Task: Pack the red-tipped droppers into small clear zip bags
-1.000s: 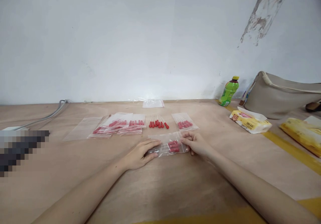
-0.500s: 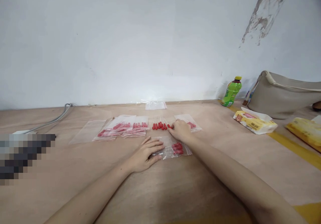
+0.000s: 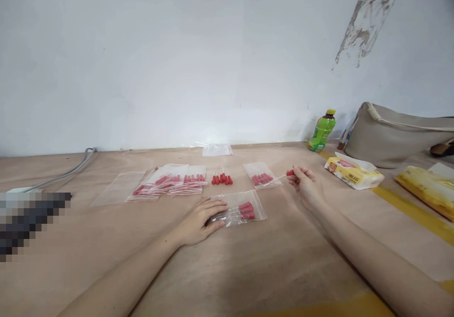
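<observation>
My left hand (image 3: 205, 218) lies with fingers stretched out over the left end of a clear zip bag (image 3: 260, 208), which holds several droppers with red rubber bulbs (image 3: 247, 210). My right hand (image 3: 307, 184) is raised to the right, pinching a dropper (image 3: 290, 172) by its red bulb. Its thin clear tube points left and down. Loose droppers (image 3: 222, 179) lie in a row behind the bag, bulbs towards me. Another zip bag (image 3: 260, 171) with droppers inside lies between that row and my right hand.
To the left is a pile of filled zip bags (image 3: 170, 177), with a flat zip bag (image 3: 118, 187) beside it. Another bag (image 3: 216, 150) lies by the wall. A green bottle (image 3: 322, 131), tissue packs (image 3: 353, 172) and a beige handbag (image 3: 397, 139) stand at right. A cable (image 3: 80, 163) runs left.
My right hand has moved right, carrying one dropper away from the loose row. My left hand stays on the bag. The view has shifted slightly.
</observation>
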Demonstrator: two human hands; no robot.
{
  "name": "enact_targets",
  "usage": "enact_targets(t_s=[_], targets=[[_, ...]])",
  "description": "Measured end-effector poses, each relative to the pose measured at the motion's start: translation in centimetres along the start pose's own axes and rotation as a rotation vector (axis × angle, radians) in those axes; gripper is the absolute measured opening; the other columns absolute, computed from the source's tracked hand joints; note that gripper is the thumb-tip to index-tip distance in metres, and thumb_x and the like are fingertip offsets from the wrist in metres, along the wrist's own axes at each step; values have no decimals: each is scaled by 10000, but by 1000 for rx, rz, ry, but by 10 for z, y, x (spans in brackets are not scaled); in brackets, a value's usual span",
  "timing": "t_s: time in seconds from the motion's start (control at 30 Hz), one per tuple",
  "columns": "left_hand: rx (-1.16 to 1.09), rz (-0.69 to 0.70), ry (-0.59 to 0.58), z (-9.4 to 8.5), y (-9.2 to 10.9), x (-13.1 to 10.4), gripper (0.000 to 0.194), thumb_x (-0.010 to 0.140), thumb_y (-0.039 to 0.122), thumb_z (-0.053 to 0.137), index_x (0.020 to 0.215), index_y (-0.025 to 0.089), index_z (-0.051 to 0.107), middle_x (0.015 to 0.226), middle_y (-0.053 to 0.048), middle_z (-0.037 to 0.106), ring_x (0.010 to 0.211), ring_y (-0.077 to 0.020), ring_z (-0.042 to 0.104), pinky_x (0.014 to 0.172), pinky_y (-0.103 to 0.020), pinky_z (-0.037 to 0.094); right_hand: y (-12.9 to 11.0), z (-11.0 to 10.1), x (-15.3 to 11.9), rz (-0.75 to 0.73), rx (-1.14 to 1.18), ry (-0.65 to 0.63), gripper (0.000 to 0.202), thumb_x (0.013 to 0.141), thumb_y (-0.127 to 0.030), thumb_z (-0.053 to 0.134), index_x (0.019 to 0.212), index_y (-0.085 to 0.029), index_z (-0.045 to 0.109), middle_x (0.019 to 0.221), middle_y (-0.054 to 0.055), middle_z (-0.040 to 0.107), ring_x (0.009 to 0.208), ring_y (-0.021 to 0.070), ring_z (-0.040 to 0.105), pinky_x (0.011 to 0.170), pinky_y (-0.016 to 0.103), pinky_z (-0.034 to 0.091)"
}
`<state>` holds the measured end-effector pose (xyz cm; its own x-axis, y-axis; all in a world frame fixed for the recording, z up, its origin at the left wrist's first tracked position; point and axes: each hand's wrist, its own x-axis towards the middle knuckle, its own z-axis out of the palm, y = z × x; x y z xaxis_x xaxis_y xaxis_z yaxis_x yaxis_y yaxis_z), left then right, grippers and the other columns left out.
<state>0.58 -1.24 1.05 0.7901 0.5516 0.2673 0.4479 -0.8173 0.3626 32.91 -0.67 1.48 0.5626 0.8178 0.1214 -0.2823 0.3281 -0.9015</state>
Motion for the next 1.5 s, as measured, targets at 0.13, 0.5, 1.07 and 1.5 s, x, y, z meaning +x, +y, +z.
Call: enact_targets(t_s=[0.13, 0.5, 1.07, 1.5], targets=[[0, -4, -1, 0, 0, 0, 368, 869, 351, 444, 1219, 242, 485, 1253, -57, 512, 1183, -207, 427, 1020, -430, 303, 14, -5, -10, 37, -25, 53, 262, 599, -309, 716, 734, -182, 532, 580, -36, 604, 480, 57, 531, 446, 146, 425], [2, -1, -1, 0, 0, -1, 360, 873, 347, 437, 1214, 246, 489, 1255, -55, 510, 1184, -206, 426, 1022, -431, 302, 37, 12, -34, 127, -17, -186, 410, 532, -421, 758, 754, -178, 514, 585, -30, 617, 497, 69, 556, 482, 169, 463], [-36, -78, -9, -1, 3, -2, 470, 869, 370, 432, 1318, 259, 347, 1338, -46, 420, 1216, -206, 391, 1009, -390, 336, 29, 11, -39, 236, -416, -559, 242, 561, -325, 740, 705, -158, 642, 536, -31, 583, 463, 67, 476, 454, 200, 386], [-21, -63, -12, -1, 3, -2, 459, 871, 365, 429, 1308, 237, 368, 1314, -67, 447, 1197, -210, 413, 999, -394, 348, 38, 30, -52, -30, -508, -591, 121, 605, -269, 668, 693, -189, 690, 611, -5, 651, 529, 130, 557, 517, 247, 453]])
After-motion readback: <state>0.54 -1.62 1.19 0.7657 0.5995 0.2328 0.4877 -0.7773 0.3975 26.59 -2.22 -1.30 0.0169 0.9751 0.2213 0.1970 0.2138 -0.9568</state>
